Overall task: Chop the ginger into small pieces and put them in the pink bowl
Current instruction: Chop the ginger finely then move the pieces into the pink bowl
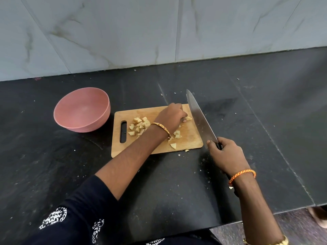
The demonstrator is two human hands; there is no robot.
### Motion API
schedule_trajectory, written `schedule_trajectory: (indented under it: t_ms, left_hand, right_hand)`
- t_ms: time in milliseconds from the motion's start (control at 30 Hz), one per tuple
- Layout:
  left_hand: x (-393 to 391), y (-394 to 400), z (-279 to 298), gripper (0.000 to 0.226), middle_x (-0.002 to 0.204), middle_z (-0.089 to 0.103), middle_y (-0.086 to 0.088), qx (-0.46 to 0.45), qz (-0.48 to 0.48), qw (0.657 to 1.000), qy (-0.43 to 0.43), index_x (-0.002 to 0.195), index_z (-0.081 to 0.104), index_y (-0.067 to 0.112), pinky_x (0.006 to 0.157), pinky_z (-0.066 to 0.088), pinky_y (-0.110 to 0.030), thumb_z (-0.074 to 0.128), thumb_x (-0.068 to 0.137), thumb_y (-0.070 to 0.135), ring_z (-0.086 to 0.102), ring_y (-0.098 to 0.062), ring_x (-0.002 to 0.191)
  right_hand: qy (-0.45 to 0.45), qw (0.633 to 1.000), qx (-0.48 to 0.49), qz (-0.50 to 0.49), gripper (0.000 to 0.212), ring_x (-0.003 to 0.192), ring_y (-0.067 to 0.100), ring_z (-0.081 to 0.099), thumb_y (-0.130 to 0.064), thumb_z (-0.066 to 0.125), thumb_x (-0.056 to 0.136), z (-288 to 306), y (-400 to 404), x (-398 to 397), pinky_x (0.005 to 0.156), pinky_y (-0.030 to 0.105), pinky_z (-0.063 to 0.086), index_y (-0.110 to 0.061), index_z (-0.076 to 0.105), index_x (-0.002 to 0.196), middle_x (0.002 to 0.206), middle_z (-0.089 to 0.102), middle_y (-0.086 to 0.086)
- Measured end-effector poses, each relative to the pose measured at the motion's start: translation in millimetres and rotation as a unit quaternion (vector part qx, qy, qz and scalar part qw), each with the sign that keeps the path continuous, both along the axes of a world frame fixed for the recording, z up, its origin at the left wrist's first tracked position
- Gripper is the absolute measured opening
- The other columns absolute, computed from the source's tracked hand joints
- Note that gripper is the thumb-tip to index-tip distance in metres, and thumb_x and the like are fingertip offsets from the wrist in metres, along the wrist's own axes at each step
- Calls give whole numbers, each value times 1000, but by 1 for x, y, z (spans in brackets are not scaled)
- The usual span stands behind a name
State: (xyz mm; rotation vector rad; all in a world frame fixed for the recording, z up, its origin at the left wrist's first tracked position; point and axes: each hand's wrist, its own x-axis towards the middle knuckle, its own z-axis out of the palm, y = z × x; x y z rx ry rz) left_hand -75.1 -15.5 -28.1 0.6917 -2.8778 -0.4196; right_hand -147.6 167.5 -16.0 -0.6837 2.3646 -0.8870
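Observation:
A wooden cutting board lies on the black counter with several pale ginger pieces scattered on it. My left hand reaches over the board's far right part, its fingers curled down onto a ginger piece near the edge. My right hand grips the dark handle of a large knife, whose blade runs along the board's right edge, tip pointing away from me. The pink bowl stands left of the board, with nothing visible inside.
The black counter meets a marble wall at the back. Small ginger crumbs lie off the board near its front right corner. The counter's front edge drops off at lower right, with a foot on the floor.

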Motion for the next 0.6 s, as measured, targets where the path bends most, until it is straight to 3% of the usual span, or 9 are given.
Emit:
schedule_trajectory:
  t_ms: [200,400,600]
  left_hand:
    - [9,-13,2,29,98,57,-10,-7,32,999,-5,104,69,7,80,43,-32,48,94,24,51,-24,97]
    - [12,-10,1,26,89,50,-7,7,77,997,-7,101,71,8,71,36,-28,53,92,25,52,-23,92]
    - [14,-6,-5,26,107,52,-12,7,83,997,-10,111,66,8,82,45,-32,46,96,16,49,-26,100]
  right_hand:
    - [24,999,11,18,30,77,27,57,-34,47,93,-4,-6,12,63,31,46,-9,61,82,73,62,10]
    - [34,999,-9,26,28,66,17,52,-31,43,96,-4,-20,23,63,31,45,-13,57,79,66,58,4]
    - [56,998,-16,19,30,68,26,56,-32,42,95,-1,-35,21,63,31,44,-11,57,79,68,58,5]
